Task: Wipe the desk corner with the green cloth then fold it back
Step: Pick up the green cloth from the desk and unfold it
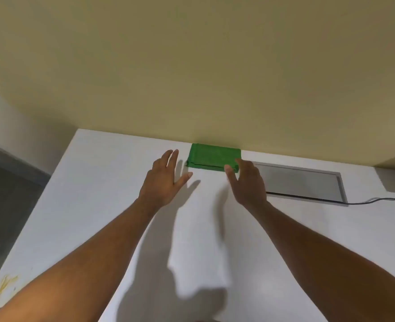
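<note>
A green cloth [212, 157], folded into a flat rectangle, lies on the white desk [103, 205] against the back wall. My left hand [165, 180] hovers just left of the cloth with its fingers spread, holding nothing and not touching it. My right hand [246, 182] is at the cloth's near right corner; thumb and fingertips are at the edge, and I cannot tell whether they pinch it. The desk's far left corner [79, 131] is bare.
A grey rectangular cable flap [303, 182] is set in the desk right of the cloth, with a dark cable [377, 200] running off to the right. Yellow scribble marks [6, 284] stain the desk's near left edge. Dark floor lies left of the desk.
</note>
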`<state>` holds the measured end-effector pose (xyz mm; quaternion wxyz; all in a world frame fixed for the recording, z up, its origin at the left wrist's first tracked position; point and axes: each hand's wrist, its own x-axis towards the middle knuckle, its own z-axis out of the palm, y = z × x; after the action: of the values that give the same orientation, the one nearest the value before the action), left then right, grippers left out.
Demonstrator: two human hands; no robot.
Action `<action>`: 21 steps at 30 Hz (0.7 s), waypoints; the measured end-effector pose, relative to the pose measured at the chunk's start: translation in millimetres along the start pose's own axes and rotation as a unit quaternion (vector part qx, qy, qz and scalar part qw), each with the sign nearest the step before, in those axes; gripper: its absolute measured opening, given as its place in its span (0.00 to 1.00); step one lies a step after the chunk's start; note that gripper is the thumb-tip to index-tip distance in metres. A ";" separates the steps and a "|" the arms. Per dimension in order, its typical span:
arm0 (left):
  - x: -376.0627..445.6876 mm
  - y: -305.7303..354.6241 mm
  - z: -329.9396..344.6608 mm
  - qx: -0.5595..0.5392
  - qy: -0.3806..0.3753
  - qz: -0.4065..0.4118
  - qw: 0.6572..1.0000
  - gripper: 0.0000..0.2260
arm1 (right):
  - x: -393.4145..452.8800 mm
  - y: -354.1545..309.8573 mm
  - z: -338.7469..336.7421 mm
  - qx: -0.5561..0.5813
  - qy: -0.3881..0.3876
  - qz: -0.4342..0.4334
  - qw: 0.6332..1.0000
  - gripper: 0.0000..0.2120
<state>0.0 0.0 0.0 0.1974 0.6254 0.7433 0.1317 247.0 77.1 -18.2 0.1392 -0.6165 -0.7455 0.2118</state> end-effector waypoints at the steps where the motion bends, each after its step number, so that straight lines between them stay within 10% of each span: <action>1: 14.0 0.5 7.8 -0.043 -0.006 -0.016 0.999 0.37 | 11.5 6.3 4.9 0.023 0.001 0.023 0.999 0.27; 9: 101.3 7.7 64.3 -0.258 -0.005 -0.166 0.952 0.21 | 96.9 43.2 34.4 0.124 -0.041 0.179 0.975 0.17; 21: 161.2 -4.1 107.8 -0.380 -0.022 -0.361 0.851 0.30 | 140.3 50.9 69.5 0.260 -0.042 0.322 0.910 0.27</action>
<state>23.3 152.1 -118.2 0.4695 0.1914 0.8043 0.3100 230.0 212.0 -111.1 0.1871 -0.7555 -0.4307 0.4569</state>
